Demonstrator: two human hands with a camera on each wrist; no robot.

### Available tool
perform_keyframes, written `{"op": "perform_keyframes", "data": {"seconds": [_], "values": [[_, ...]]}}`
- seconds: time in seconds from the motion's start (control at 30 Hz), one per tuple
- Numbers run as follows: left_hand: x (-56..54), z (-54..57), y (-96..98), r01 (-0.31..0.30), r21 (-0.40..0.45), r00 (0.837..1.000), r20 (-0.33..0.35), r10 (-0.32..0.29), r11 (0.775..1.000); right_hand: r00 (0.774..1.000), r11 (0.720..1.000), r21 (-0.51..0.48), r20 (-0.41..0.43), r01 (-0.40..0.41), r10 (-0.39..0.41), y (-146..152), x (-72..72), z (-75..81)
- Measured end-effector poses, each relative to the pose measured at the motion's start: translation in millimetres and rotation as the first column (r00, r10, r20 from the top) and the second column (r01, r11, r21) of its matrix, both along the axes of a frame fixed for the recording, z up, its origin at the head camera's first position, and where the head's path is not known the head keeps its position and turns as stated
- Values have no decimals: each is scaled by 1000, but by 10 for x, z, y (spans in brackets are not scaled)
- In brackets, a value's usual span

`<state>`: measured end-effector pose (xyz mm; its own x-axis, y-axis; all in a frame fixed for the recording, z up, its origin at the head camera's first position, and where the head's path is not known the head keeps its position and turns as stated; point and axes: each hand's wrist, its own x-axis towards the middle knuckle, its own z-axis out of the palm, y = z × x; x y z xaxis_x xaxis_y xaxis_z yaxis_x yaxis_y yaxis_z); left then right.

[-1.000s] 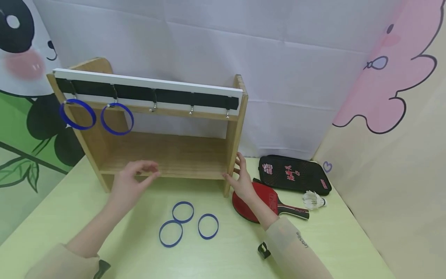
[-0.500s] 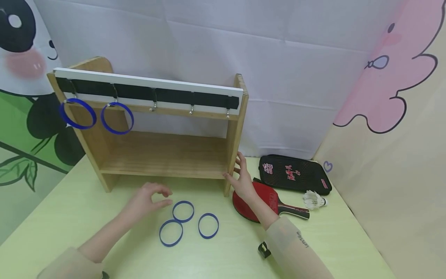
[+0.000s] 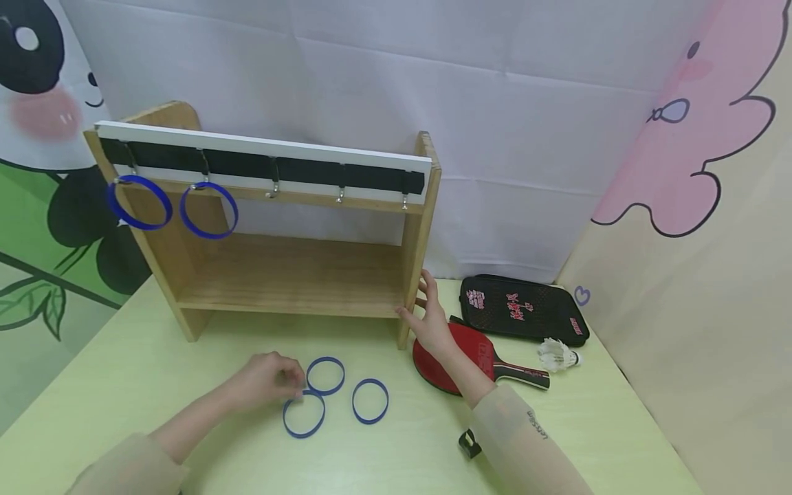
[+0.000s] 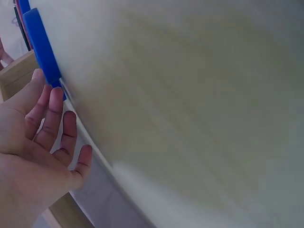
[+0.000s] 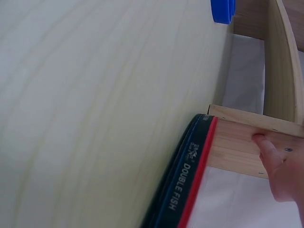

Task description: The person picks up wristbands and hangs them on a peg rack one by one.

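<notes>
Your left hand (image 3: pixel 266 378) has thumb and fingertips at the upper rim of the blue ring (image 3: pixel 301 436), lower centre of the head view, though you cannot tell whether it is pinched; your right hand (image 3: pixel 430 330), fingers extended, rests against the side of the wooden rack (image 3: pixel 297 275). The ring, a thin round band, lies flat, opening upward, axis vertical. Right wrist view, bottom centre: you can read "DOUBLE FISH" along the edge of the paddle (image 5: pixel 190 166).

The rack (image 3: pixel 309 275) is of smooth wood, its hooks (image 3: pixel 276 185) of shiny metal; the blue rings (image 4: pixel 42 43) look like smooth plastic.
</notes>
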<state>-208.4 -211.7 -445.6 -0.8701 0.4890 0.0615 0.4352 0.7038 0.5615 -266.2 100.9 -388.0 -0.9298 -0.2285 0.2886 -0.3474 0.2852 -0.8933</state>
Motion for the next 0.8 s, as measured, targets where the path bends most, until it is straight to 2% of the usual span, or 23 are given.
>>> {"op": "perform_keyframes", "data": {"seconds": [0.17, 0.47, 0.63, 0.8], "values": [[-6, -53, 8, 30, 2, 999, 26, -30, 1000, 1000, 1000, 3, 2, 5, -5, 0, 6, 7], [-42, -107, 16, 29, -5, 999, 34, -29, 1000, 1000, 1000, -7, -6, 2, -2, 2, -5, 1], [-26, -66, 21, 43, 1, 999, 31, -43, 999, 1000, 1000, -5, 0, 2, -2, 1, -6, -5], [-8, 34, 35, 52, 23, 997, 54, -53, 998, 1000, 1000, -4, -1, 2, -2, 3, 0, 5]]}}
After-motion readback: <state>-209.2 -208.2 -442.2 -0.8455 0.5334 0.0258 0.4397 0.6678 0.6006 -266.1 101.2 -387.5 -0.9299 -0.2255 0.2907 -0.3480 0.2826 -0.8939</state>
